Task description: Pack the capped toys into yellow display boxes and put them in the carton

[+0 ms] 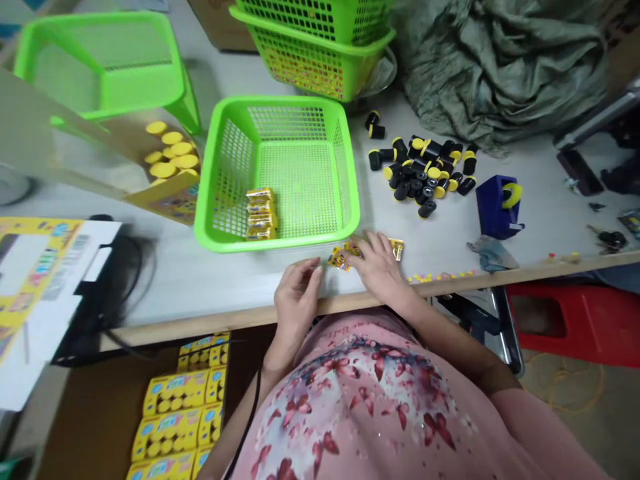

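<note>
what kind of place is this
Probably a small workshop where goods are packed by hand. The bench holds a green plastic basket with small gold-and-yellow packets and a loose pile of black and yellow cylinders, and printed yellow card sheets lie nearby.

Yellow foil packets under the right hand (380, 267)

The small, glossy foil packets (341, 258) lie loose and slightly askew on the bench (210, 287), close to its front edge. Their printing is yellow and gold. The fingers of the right hand cover the middle of the row, one packet shows past them, and another sits just beside the left hand (297, 300).
</note>
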`<state>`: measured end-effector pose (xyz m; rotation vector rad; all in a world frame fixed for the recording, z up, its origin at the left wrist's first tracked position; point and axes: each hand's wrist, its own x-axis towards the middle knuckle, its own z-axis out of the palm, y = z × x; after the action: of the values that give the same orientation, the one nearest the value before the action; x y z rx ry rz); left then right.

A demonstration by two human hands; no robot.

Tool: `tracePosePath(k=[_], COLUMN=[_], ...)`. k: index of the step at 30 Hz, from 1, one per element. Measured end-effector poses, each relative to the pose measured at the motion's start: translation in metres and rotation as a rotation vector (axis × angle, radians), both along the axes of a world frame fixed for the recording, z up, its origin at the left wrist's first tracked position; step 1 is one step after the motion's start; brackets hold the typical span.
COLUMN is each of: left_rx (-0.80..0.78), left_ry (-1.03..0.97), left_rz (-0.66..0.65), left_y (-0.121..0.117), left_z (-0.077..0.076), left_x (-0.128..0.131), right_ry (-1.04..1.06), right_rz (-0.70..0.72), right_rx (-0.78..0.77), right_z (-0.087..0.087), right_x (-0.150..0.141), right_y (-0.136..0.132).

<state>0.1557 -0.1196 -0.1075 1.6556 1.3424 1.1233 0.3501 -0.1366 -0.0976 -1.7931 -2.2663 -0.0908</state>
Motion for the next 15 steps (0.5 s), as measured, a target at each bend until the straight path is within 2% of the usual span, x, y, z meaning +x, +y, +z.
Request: tracePosePath(k=[4, 6, 8, 11, 13, 15], left_rx=[0.102, 0.084, -0.001, -0.211, -0.355, -0.486], left_ry=[0.293, 0.332, 0.261, 0.061, -0.063, -0.144], left_rz=[-0.044, -0.068, -0.144, -0.238, -0.217, -0.174], left_y=[0.009, 0.013, 0.016, 0.02, 0.022, 0.022], left_z=[-0.002, 0.001, 0.004, 0.011, 0.017, 0.024], left_x=[0.005, 0.008, 0.012, 0.018, 0.023, 0.026], right_ry=[-0.041, -0.046, -0.043, 0.003, 0.101, 0.244], right_rz=[0.064, 0.061, 0.054, 0.079, 0.058, -0.085], right_rx=[0.056, 0.13, 0.206, 0.264, 0.248, 0.24], right_z=[0.001, 0.002, 0.004, 0.007, 0.008, 0.008], right_x=[0.003, 0.002, -0.001, -0.001, 0.009, 0.028], right_y=[-0.002, -0.007, -0.013, -0.022, -0.022, -0.015])
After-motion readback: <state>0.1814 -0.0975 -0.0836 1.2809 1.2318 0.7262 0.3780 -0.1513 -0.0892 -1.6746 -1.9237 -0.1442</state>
